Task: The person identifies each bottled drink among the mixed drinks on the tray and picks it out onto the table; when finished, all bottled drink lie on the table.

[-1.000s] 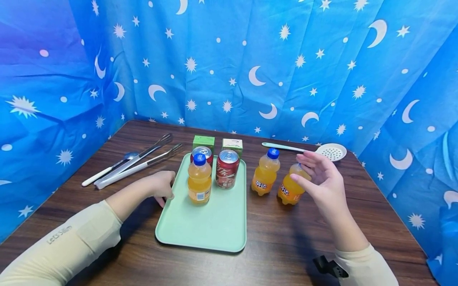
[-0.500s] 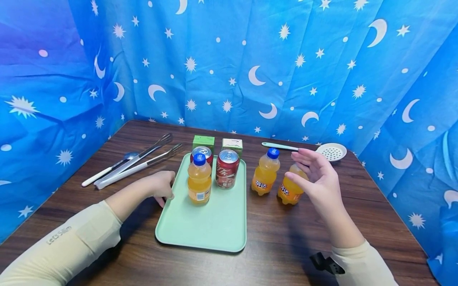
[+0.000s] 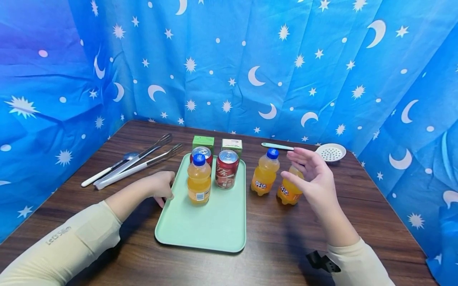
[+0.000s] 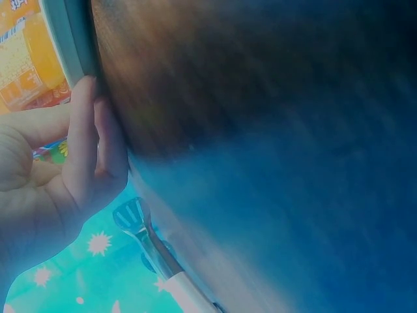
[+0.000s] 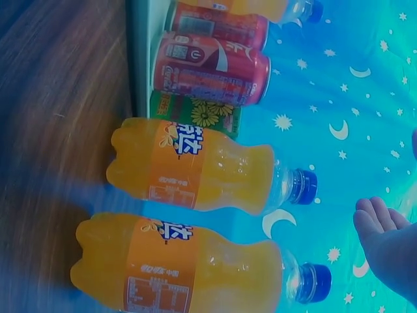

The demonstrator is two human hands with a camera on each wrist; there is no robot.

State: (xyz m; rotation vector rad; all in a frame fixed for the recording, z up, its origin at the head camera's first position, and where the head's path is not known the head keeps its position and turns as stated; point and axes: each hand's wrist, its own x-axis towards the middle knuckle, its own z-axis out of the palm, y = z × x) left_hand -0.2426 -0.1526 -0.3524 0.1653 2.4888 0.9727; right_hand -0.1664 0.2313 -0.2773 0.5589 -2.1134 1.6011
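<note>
In the head view, my left hand (image 3: 163, 188) grips the left rim of a pale green tray (image 3: 207, 234). On the tray stand an orange soda bottle (image 3: 199, 180) with a blue cap and two red cans, the nearer one (image 3: 227, 171) beside the bottle and the other (image 3: 205, 151) partly behind it. My right hand (image 3: 315, 178) hangs in the air, fingers spread, holding nothing. It covers part of the right-hand orange soda bottle (image 3: 289, 190), whose cap is hidden in the head view. Left of that bottle stands another orange soda bottle (image 3: 265, 174). Both show whole caps in the right wrist view.
Two green drink cartons, one (image 3: 203, 142) on the left and one (image 3: 231, 146) on the right, stand behind the cans. Metal utensils, among them tongs (image 3: 125, 174), lie at the left. A slotted skimmer (image 3: 331, 152) lies at the back right. A starry blue cloth (image 3: 229, 59) hangs behind the table.
My right hand has drifted slightly left in front of the right-hand bottle. The left hand, the tray and the drinks have stayed put.
</note>
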